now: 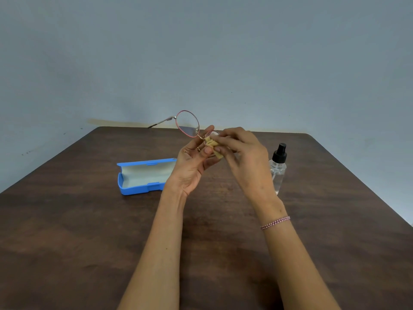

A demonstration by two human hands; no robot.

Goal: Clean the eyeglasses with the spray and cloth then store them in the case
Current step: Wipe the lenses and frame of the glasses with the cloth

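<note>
Pink thin-rimmed glasses (187, 124), right of the case (134, 190): left hand (192, 166) grips them, right hand (243, 157) pinches a folded yellow cloth (211, 142) onto them.

The only camera rides on my head and looks forward and down, across the desk (89, 242) toward its far edge and the wall (201, 52) behind. The wide lens takes in both far corners. It sits close: my forearms enter from the bottom, my left hand (192, 166) and right hand (243, 159) meeting mid-frame.
</note>
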